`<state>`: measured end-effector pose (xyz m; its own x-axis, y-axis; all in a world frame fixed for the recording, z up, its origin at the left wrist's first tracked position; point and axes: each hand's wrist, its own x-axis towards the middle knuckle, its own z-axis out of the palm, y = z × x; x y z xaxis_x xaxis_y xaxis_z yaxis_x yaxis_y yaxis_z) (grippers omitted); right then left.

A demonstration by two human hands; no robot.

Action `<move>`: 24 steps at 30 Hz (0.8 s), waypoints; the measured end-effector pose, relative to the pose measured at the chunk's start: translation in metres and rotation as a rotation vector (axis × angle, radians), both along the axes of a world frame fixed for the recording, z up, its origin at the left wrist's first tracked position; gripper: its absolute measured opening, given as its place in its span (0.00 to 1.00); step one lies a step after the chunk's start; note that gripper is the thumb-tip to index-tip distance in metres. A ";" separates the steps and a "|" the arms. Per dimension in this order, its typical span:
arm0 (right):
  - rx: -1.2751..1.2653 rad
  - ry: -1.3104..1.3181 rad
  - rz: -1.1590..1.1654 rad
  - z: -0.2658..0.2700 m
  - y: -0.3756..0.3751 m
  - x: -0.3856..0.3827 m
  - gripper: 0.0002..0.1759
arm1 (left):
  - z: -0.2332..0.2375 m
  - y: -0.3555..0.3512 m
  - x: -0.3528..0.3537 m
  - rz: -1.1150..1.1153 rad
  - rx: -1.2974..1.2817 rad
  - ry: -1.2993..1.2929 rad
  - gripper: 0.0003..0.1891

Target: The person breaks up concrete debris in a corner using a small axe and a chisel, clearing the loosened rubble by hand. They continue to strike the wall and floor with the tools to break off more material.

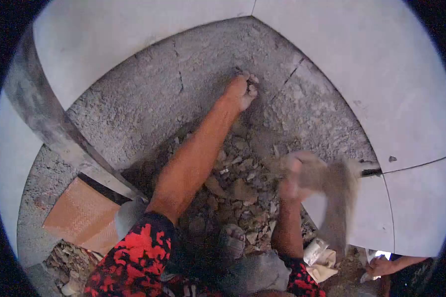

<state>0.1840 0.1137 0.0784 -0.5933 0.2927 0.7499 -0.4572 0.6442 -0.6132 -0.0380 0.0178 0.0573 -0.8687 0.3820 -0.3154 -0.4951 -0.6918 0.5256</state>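
Observation:
My left hand (244, 91) reaches forward in a fist against the rough grey concrete (203, 59), near its inner corner. A small dark bit shows at the fingers, but what they hold is mostly hidden. Off to the right, my right hand (296, 173) is smeared by motion and closed around the handle of a hammer. The hammer (338, 208) is a blurred grey shape with its head right of the hand, over the pale tiles. Between my forearms lies a heap of broken rubble (240, 185).
Large pale tiles (322, 34) border the curved concrete. A long curved grey strip (59, 123) leans at the left, beside an orange-brown textured sheet (86, 213). A crumpled beige wrapper (324, 265) lies at the lower right. Another person's hand (384, 266) is at the lower right edge.

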 end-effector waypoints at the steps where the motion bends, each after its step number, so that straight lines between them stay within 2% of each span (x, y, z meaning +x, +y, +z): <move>1: 0.000 -0.014 0.002 0.001 -0.002 0.005 0.14 | 0.000 -0.004 0.002 -0.059 -0.049 0.052 0.10; 3: -0.438 0.119 0.405 0.010 -0.007 0.008 0.12 | 0.018 -0.007 0.040 -0.068 -0.130 0.126 0.11; 4: -0.391 -0.059 0.433 0.020 -0.010 0.014 0.11 | 0.024 -0.006 0.052 -0.081 -0.209 0.205 0.12; 5: -0.391 -0.061 0.426 0.015 -0.013 0.021 0.11 | 0.023 -0.005 0.052 -0.088 -0.208 0.202 0.12; 7: -0.530 -0.314 0.178 -0.003 -0.022 0.032 0.11 | 0.020 -0.004 0.048 -0.028 -0.170 0.221 0.13; 8: -0.530 -0.316 0.178 -0.015 -0.021 0.036 0.11 | 0.020 -0.004 0.044 -0.028 -0.170 0.219 0.13; 10: -0.357 -0.324 0.125 -0.034 -0.015 0.040 0.11 | 0.019 -0.005 0.033 -0.046 -0.137 0.245 0.13; 14: -0.338 -0.394 0.200 -0.014 -0.026 0.032 0.11 | 0.023 -0.009 0.033 -0.090 -0.124 0.241 0.13; 16: -0.255 -0.739 0.037 -0.019 -0.021 0.030 0.12 | 0.027 -0.007 0.029 -0.065 -0.027 0.154 0.12; 17: -0.253 -0.742 0.039 -0.017 -0.017 0.028 0.12 | 0.030 -0.006 0.027 -0.062 -0.027 0.152 0.12; 19: -0.049 -0.510 0.057 -0.013 -0.011 0.018 0.17 | 0.036 -0.003 0.023 -0.070 0.119 0.120 0.11; 24: 0.068 -0.564 -0.127 -0.016 -0.009 -0.028 0.18 | 0.034 -0.001 0.012 -0.095 0.128 0.101 0.10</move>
<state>0.1558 0.1042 0.0622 -0.8697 0.3501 0.3481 0.0114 0.7191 -0.6948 -0.0255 0.0167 0.0916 -0.8516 0.4951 -0.1721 -0.5105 -0.7089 0.4866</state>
